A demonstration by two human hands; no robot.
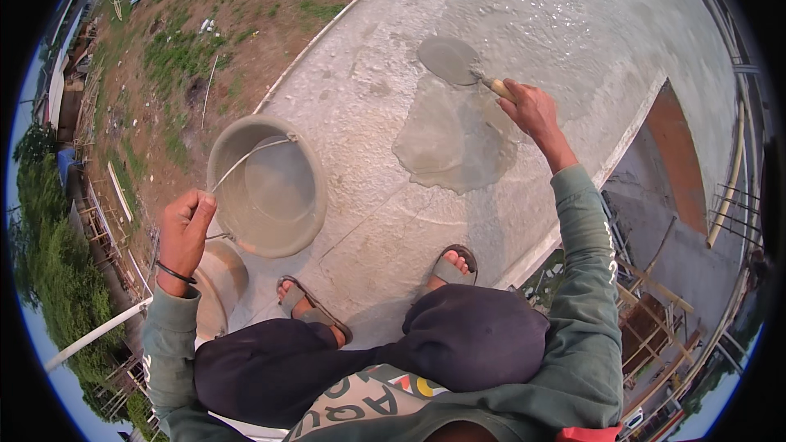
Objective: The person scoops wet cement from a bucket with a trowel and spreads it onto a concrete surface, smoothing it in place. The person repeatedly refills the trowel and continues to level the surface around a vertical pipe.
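Grey wet cement coats everything we handle. Nearest, on the left, our left hand (185, 233) is closed around the thin wire handle (246, 157) of the bucket (266, 187), which tilts on the concrete roof (360, 106) just beside our sandalled feet. We judge it heavy with slurry, and the wire would bite, so a full fist at mid-handle suits. Farther right, our right hand (532, 110) grips the trowel's wooden handle (498, 87), with the trowel blade (448, 60) resting beyond a wet cement patch (454, 143); stiff, light, slippery.
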